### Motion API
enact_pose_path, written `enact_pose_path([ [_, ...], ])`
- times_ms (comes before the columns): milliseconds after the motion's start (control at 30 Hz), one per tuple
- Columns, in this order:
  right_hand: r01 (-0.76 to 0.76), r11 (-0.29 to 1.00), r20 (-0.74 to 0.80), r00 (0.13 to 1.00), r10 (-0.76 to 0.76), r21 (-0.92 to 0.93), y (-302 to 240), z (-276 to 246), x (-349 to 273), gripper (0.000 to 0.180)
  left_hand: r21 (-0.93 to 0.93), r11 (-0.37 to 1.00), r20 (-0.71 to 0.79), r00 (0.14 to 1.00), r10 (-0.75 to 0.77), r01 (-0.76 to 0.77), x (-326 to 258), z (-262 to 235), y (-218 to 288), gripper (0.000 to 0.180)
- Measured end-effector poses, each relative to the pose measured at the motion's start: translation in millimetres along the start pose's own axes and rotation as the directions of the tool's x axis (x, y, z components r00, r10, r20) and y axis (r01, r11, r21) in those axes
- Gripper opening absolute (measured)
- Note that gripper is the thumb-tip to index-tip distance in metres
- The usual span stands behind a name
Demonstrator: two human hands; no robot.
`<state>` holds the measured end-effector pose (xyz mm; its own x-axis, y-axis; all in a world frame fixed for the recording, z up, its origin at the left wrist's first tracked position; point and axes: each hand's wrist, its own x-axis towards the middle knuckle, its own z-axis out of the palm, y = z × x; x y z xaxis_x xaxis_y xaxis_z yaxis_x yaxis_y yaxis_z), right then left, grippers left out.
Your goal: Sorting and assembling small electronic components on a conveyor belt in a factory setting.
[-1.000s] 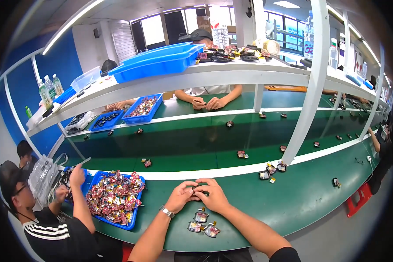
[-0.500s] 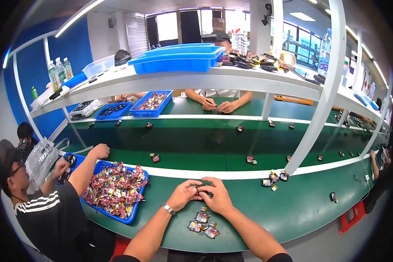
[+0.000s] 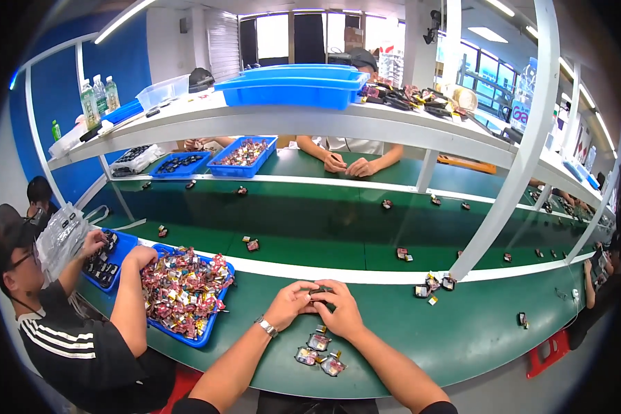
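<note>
Left hand: the left hand (image 3: 291,303) is curled closed, fingertips pinching the left end of a small dark part (image 3: 320,292), wrist resting near the front edge of the green bench (image 3: 462,331); a metal wristwatch (image 3: 267,326) sits on that wrist.
Right hand: the right hand (image 3: 339,310) is closed as well, gripping the same part from the right, so the two hands touch above the bench.
Small dark part: held between both hands, just in from the bench's front edge, near its middle; its details are too small to make out.
Finished pieces: three small packets with shiny faces (image 3: 319,350) lie on the bench just in front of the hands, close to the front edge.
Blue tray: a blue tray (image 3: 207,330) heaped with red and silver packets stands at the bench's left part, just beside the left forearm.
Neighbour: a person in a black shirt with white stripes (image 3: 69,345) sits at the left end, one forearm lying across the tray's left rim, the other hand at a second blue tray of dark parts (image 3: 107,255).
Loose parts: a small cluster (image 3: 433,284) rests by the white divider strip (image 3: 366,274) at the bench's back edge, right of the hands.
Far side: another person's hands (image 3: 348,165) work at the opposite bench, beyond the moving belt.
</note>
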<state>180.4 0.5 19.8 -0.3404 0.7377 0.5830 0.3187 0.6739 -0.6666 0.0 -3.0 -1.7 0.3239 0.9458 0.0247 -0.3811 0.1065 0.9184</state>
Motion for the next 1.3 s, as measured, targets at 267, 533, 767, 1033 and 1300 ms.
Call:
enact_pose_path([
  [267,0.01,0.998,-0.084,0.996,-0.015,-0.06,-3.5,2.0,-0.1,0.018,0.043,0.998,-0.04,0.998,-0.053,0.055,-0.9,3.2,2.5,0.03],
  [533,0.146,0.965,-0.135,0.975,-0.178,-0.22,-3.4,-0.9,3.8,0.017,0.008,0.997,-0.048,0.996,-0.08,0.081,-0.1,4.9,4.1,0.03],
  [767,0.137,0.958,-0.128,0.977,-0.173,-0.254,-5.4,-0.4,2.9,0.016,0.003,0.998,-0.042,0.997,-0.069,0.069,1.6,2.9,-0.5,0.029],
  [1033,0.124,0.955,-0.167,0.971,-0.173,-0.271,-1.3,7.2,1.5,0.016,0.032,0.997,-0.073,0.994,-0.075,0.077,0.6,5.1,1.3,0.027],
  [1300,0.012,0.997,-0.16,0.987,-0.024,-0.075,-0.3,3.4,-1.1,0.021,0.156,0.987,-0.144,0.99,-0.013,0.036,-0.2,13.4,-0.5,0.024],
])
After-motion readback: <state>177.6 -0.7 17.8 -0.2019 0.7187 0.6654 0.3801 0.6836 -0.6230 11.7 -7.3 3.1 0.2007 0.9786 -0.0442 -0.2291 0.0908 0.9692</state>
